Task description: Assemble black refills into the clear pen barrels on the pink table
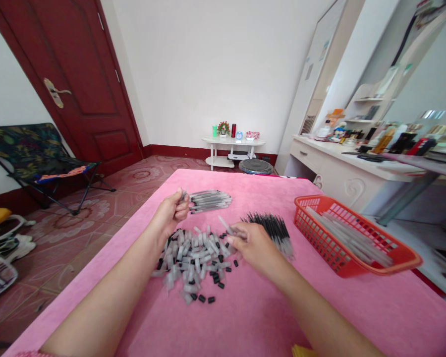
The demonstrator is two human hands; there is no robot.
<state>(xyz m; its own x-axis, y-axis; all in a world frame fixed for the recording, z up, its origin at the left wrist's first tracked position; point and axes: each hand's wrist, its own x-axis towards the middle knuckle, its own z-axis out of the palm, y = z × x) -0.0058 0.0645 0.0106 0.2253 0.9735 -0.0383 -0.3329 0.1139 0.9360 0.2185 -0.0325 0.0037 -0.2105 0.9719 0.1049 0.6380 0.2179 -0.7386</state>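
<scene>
My left hand (174, 212) is closed, its thumb over curled fingers. A small greyish bit shows at the thumb tip, too blurred to name. Just beside it lies a row of clear pens (210, 200) with dark ends. Between my hands spreads a loose heap of translucent pen caps (198, 250) mixed with small black plugs (211, 300). My right hand (250, 240) is over the heap's right edge, its fingers pinching a slender translucent pen part (224, 224); its far end is hidden in the hand. Behind that hand lies a bundle of black-tipped pen refills (275, 230).
On the right of the pink-covered table (267, 191) stands a red plastic basket (334, 263) holding clear pen tubes (351, 235). A dressing table (338, 168) with bottles is beyond it. A folding chair (40, 153) stands left, near the red door (85, 84).
</scene>
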